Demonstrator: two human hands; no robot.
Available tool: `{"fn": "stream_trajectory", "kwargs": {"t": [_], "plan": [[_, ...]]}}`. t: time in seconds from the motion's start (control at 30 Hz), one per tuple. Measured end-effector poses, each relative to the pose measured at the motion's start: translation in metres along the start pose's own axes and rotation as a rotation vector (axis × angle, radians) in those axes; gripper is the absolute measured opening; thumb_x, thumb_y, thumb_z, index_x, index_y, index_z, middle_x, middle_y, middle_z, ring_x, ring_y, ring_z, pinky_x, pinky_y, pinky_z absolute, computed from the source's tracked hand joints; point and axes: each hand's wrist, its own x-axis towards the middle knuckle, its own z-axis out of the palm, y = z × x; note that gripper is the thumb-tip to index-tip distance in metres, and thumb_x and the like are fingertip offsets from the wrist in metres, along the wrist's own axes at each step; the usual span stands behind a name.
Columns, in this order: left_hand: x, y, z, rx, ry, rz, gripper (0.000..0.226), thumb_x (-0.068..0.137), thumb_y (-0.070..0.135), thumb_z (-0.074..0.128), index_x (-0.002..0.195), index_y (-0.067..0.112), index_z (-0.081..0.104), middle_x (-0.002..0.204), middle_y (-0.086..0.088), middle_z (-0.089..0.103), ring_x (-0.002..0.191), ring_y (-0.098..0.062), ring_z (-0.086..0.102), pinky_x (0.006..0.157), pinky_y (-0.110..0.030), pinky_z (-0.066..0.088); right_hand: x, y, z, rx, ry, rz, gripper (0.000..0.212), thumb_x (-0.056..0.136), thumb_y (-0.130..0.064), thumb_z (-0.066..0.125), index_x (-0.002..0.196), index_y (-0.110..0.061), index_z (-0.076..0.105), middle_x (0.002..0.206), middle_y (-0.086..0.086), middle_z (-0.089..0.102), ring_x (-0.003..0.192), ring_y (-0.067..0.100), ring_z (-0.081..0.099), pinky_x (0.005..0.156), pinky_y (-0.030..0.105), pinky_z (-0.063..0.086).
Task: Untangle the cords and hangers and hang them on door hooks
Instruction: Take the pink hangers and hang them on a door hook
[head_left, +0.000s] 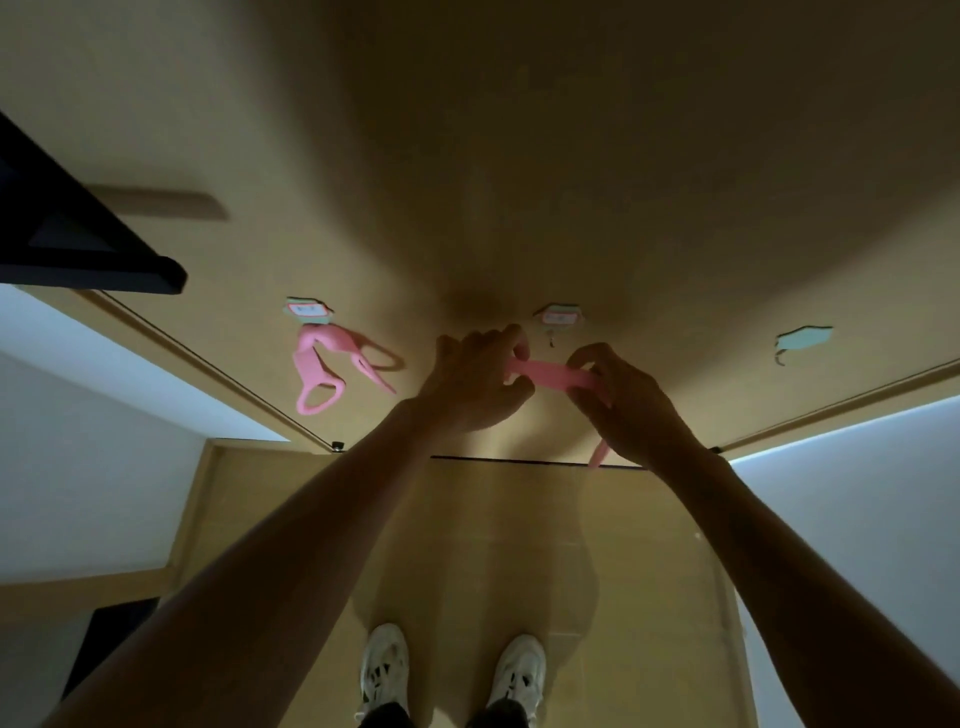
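left hand (475, 379) and right hand (623, 400) each pinch an end of the pink hanger (550, 375), level just under the middle hook (558, 317), guessing to line it up; second hanger (322, 369) dangles left of that hook.

"What did the person have on their feet?"

"White trainers. The left shoe (384, 670) and the right shoe (519, 675) each had dark patches across the top and a thick pale sole."

"And above the shoes?"

"Dark trouser legs (498, 717), with only the hems showing at the bottom edge."

"What about the arms?"

"The left forearm (291, 540) and the right forearm (769, 535) were bare as far as the view reached. The left hand (475, 382) and right hand (631, 410) were bare too."
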Motion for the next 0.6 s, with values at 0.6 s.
{"fn": "stream_trajectory", "kwargs": {"t": [0.6], "plan": [[0.017,0.018,0.038,0.076,0.471,-0.079,0.014,0.087,0.017,0.052,0.097,0.009,0.058,0.081,-0.008,0.068,0.072,-0.031,0.065,0.066,-0.027,0.039,0.032,0.015,0.028,-0.240,0.470,-0.003,0.018,0.091,-0.024,0.056,0.090,-0.006,0.054,0.064,0.009,0.066,0.047,0.034,0.061,0.043,0.037,0.051]]}}
